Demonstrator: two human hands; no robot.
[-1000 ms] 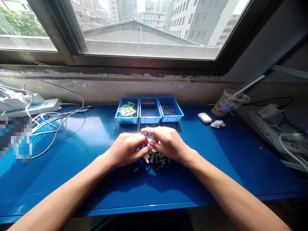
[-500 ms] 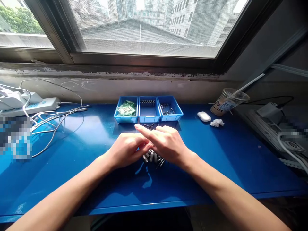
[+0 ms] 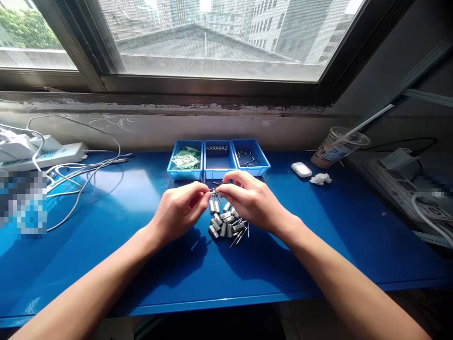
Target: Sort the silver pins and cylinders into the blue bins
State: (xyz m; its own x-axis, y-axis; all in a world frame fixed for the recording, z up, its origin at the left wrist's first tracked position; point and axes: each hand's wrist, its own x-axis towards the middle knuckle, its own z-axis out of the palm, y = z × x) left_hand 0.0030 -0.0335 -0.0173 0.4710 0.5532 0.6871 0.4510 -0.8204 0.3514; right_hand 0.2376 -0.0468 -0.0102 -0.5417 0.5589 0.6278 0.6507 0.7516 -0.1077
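My left hand (image 3: 184, 204) is closed, thumb and fingertips pinching one end of a thin metal pin (image 3: 213, 191). From the other side, the thumb and finger of my right hand (image 3: 249, 198) pinch close to the same pin, their tips nearly meeting the left ones. Whether this is one pin or two parts is too small to tell. Below the hands lies a heap of short hexagonal metal pieces (image 3: 223, 230). Several loose thin metal pins (image 3: 239, 237) lie at its right side, and more lie behind the fingertips.
Three blue bins stand at the back: green-tinted plastic bags (image 3: 186, 158) left, metal cylinders (image 3: 217, 148) in the middle, dark pins (image 3: 247, 159) right. A white case (image 3: 301, 170), crumpled tissue (image 3: 320, 179) and drink cup (image 3: 336, 148) stand right. Cables (image 3: 85, 177) and a power strip (image 3: 60, 156) lie left.
My hands have moved apart from their overlap and slightly away from me, now meeting fingertip to fingertip at the thin pin. The heap of hexagonal pieces has come into view.
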